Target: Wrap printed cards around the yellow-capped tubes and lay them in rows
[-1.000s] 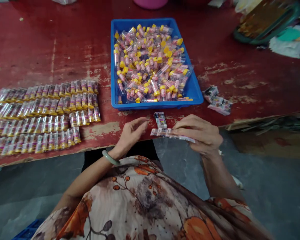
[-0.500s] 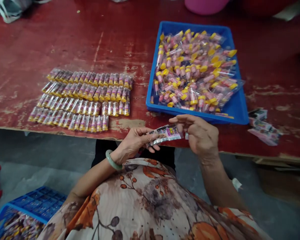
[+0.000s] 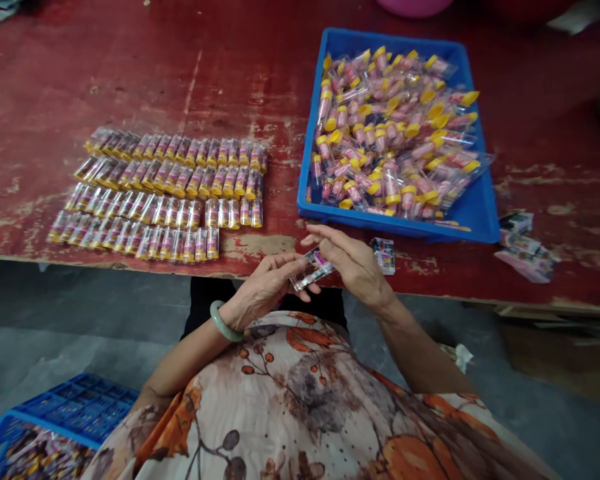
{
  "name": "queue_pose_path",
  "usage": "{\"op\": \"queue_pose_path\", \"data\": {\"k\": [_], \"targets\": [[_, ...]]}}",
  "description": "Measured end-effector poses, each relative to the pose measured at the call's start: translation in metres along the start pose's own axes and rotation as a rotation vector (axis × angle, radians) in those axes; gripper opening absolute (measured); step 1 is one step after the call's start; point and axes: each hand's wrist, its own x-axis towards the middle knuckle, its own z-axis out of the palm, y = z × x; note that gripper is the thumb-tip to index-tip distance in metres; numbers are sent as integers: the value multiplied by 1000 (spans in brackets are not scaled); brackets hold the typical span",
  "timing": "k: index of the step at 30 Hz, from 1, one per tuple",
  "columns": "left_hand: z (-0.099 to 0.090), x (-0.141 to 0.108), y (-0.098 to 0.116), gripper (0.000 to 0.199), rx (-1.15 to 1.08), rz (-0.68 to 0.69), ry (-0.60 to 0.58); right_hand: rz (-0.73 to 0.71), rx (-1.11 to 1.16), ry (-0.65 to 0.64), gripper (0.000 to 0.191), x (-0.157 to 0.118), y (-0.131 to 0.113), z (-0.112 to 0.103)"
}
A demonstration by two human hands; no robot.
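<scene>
My left hand (image 3: 265, 288) grips a narrow strip of clear and printed packets (image 3: 311, 270) with its fingers, near the table's front edge. My right hand (image 3: 353, 265) is raised just beyond it, with the thumb side at the strip's far end. Whether those fingers pinch the strip is hard to see. A small printed packet (image 3: 384, 256) lies on the red table (image 3: 260, 87) just right of my right hand. A pale green bangle (image 3: 225, 321) circles my left wrist.
Rows of yellow-capped clear tubes (image 3: 155, 200) lie on the table to the left. A blue tray (image 3: 395, 228) heaped with wrapped tubes stands ahead. Loose printed packets (image 3: 525, 247) lie to the right. A blue crate (image 3: 75, 407) sits on the floor at lower left.
The strip between my hands looks shorter, and a small printed packet now lies on the table right of them. My hands have drawn slightly closer together.
</scene>
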Motion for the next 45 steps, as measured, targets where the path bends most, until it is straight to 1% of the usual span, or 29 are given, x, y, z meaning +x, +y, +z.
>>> {"op": "queue_pose_path", "data": {"k": [3,5,7,9,11,14,15,16,17,18,19,21,22,23,25,26,27,29,30,32,34,36,38,39,40,41,43,44,45], "targets": [[-3,-1,-3,34,21,20,3,-4,-5,-104,41,-3,-2,5],[-8,-3,-4,33,58,26,-4,-4,-35,-81,37,-5,-1,5],[-13,-6,-4,32,114,28,-19,-16,-48,-44,26,-6,-1,3],[-17,-9,-2,34,157,25,-41,12,-20,-39,16,-9,-1,2],[-20,-10,0,37,142,40,-18,115,99,48,13,-11,-2,5],[-19,-6,1,51,20,140,55,315,499,357,20,-12,-4,22],[-17,-4,1,56,-19,176,57,358,634,438,23,-11,-4,30],[-15,-1,1,59,-47,200,48,387,737,483,26,-10,-5,39],[-13,3,1,60,-64,210,39,405,807,502,27,-8,-6,48],[-11,6,2,59,-76,208,40,414,838,481,28,-6,-8,54],[-10,9,3,55,-88,200,57,418,826,411,27,-5,-10,58],[-10,15,8,44,-115,197,123,386,663,266,24,-1,-13,51],[-11,18,11,39,-118,198,154,330,504,259,21,2,-14,39],[-13,21,14,36,-108,196,183,241,298,307,17,6,-14,23],[-17,26,17,33,-53,169,234,6,-171,536,11,19,-8,-18],[-19,28,18,33,-17,142,254,-107,-381,594,12,29,-2,-39],[-20,30,18,33,12,111,273,-168,-565,589,14,40,6,-58],[-19,32,16,32,34,77,298,-178,-861,493,18,65,27,-86],[-18,32,15,30,24,69,295,-159,-943,423,19,77,38,-93],[-17,30,14,29,-28,57,259,-116,-1001,328,18,95,58,-98],[-18,28,15,29,-67,54,203,-83,-970,313,14,104,69,-97],[-20,25,16,30,-76,63,180,-51,-953,357,13,102,70,-96],[-22,24,17,31,-80,83,206,-39,-791,458,16,88,63,-95],[-23,24,17,32,-89,92,231,-47,-609,501,17,78,57,-92],[-23,24,16,33,-100,99,251,-63,-361,516,16,66,51,-87],[-22,25,15,33,-107,108,264,-77,-73,503,16,54,44,-79],[-21,28,11,33,-126,137,291,-64,429,396,16,30,34,-54],[-20,29,9,33,-141,158,317,-18,581,352,17,20,30,-37],[-19,31,7,32,-155,176,350,50,670,326,20,11,28,-20]]}}
